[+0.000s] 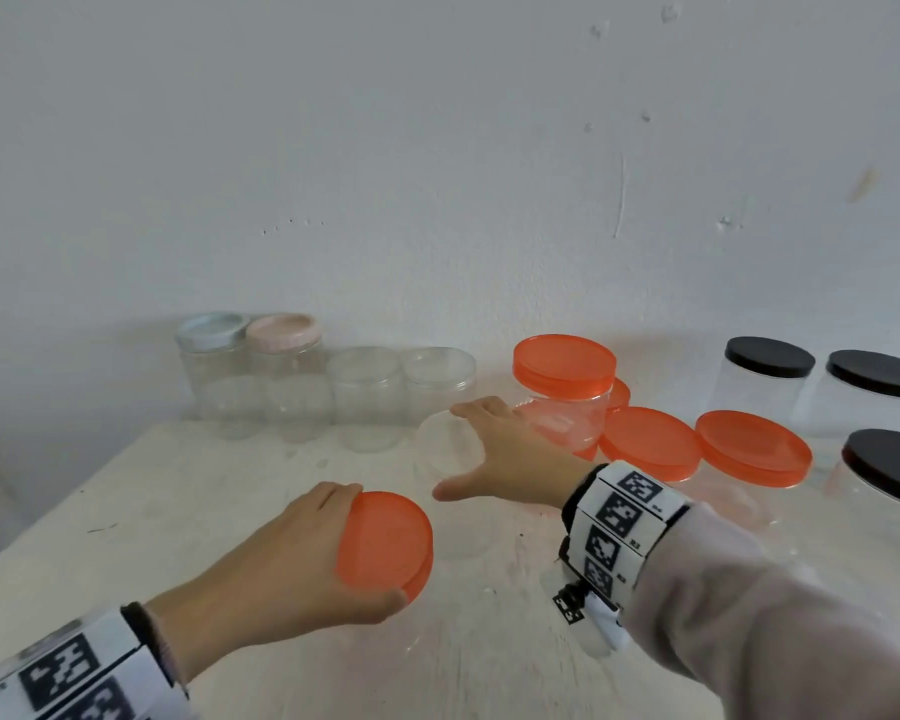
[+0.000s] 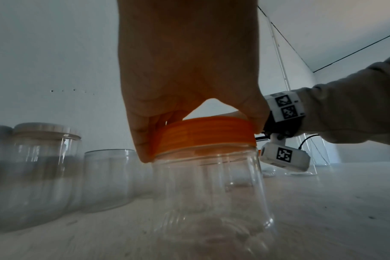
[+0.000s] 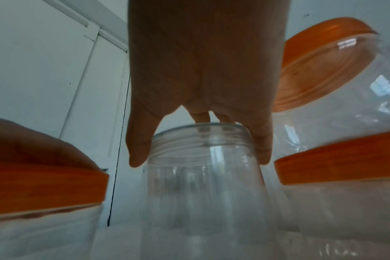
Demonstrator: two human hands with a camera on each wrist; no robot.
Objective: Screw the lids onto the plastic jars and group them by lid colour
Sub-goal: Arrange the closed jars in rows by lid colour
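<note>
Clear jar rim under hand

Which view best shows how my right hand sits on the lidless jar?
The right wrist view: the right hand reaches over the lidless jar, thumb and fingers down both sides of its threaded neck. The head view shows the hand from above, hiding much of the jar. The left wrist view shows only that wrist's marker band.

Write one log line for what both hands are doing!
left hand: grips orange lid on jar | right hand: grips rim of lidless jar | table
</note>
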